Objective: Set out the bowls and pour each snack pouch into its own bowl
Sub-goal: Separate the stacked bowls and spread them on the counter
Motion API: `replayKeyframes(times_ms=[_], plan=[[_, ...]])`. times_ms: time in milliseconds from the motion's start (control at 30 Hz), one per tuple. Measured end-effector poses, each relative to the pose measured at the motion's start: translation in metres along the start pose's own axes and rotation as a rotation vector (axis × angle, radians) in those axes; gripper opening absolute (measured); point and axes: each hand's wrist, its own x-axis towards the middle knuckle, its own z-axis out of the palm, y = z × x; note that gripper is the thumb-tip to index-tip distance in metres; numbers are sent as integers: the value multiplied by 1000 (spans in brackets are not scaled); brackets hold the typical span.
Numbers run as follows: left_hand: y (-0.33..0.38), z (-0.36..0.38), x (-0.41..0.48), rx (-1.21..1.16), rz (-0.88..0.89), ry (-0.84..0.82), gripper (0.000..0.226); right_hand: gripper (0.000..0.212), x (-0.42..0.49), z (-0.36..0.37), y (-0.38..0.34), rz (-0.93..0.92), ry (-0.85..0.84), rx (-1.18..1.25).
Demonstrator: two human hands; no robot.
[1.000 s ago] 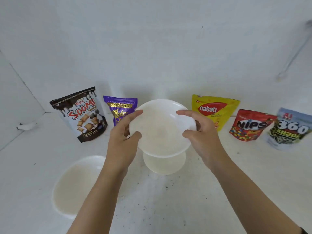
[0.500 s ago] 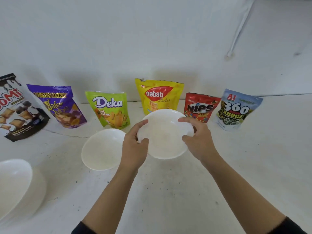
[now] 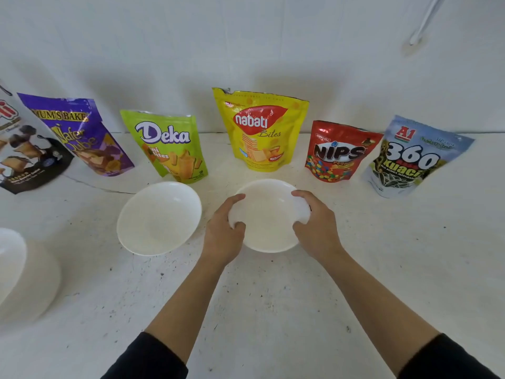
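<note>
A bare staged set — plain white wall (image 3: 246,36), scuffed white tabletop (image 3: 273,310), snack pouches (image 3: 259,129) in a row.

Six pouches (image 3: 261,129) line the wall; two bowls (image 3: 159,218) sit before the middle ones.

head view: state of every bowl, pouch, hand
held bowl: empty
left hand: grips held bowl
right hand: grips held bowl
second bowl: empty, on table
edge bowl: cropped
black pouch: cropped
wafer pouch: standing
Deka pouch: standing
Nabati pouch: standing
Nips pouch: standing
360 pouch: standing
</note>
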Motion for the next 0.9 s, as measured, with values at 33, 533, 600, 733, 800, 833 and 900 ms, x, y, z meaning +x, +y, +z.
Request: replayKeyframes(times_ms=[33, 533, 600, 733, 800, 833, 900], plan=[[2, 0, 2, 6, 2, -1, 63, 72, 2, 0, 0, -1, -2, -6], [46, -73, -15, 64, 206, 19, 27, 29, -10, 7, -65, -429, 122, -76], [54, -101, -23, 131, 275, 111, 18, 21, -15, 15, -89, -543, 108, -92], [53, -166, -45, 311, 323, 239, 14, 21, -27, 42, -139, -744, -22, -215], [44, -201, -58, 427, 308, 289, 15, 26, -36, 64, -162, -808, -79, -251], [39, -218, -66, 469, 296, 314, 16, 26, -41, 76, -173, -834, -101, -263], [25, -250, -81, 533, 275, 374, 17, 24, -53, 103, -191, -885, -137, -281]])
